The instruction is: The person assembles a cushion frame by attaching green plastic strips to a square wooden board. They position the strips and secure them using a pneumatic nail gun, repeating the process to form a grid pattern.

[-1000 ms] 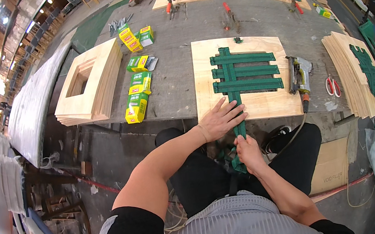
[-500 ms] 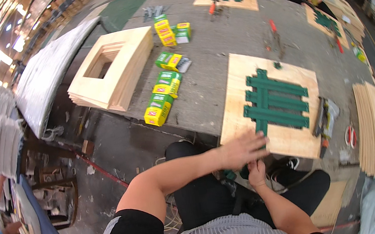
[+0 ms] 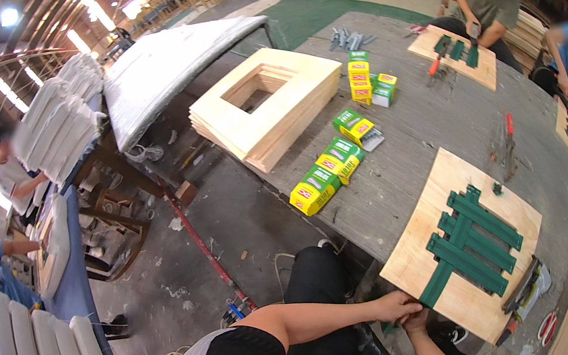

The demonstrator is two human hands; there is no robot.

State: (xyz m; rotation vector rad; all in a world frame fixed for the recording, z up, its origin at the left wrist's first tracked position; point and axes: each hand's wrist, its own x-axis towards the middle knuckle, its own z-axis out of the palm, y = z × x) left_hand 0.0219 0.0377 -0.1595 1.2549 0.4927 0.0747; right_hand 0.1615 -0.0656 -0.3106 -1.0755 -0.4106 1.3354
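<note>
A light plywood frame (image 3: 414, 261) lies on the near part of the table, its near edge toward me. Dark green webbing straps (image 3: 469, 244) are woven across its opening, and one long strap (image 3: 435, 285) runs over the near edge. At that edge my left hand (image 3: 393, 305) is closed on the strap's end, its fingers bunched. Just beneath and touching it, my right hand (image 3: 415, 317) is closed on the same green strap. The fingers partly hide the strap. A staple gun (image 3: 526, 285) lies against the frame's right side.
Yellow-green boxes (image 3: 328, 174) and a stack of cut-out plywood frames (image 3: 274, 109) stand on the grey table (image 3: 403, 137). Pliers (image 3: 507, 144) lie beyond my frame; red-handled scissors (image 3: 547, 328) are at right. Two people work at the far side. A red hose (image 3: 198, 238) crosses the floor.
My left hand has gone from lying spread over the strap to closing on its end beside my right hand. The view has turned left, so the table appears farther right.
</note>
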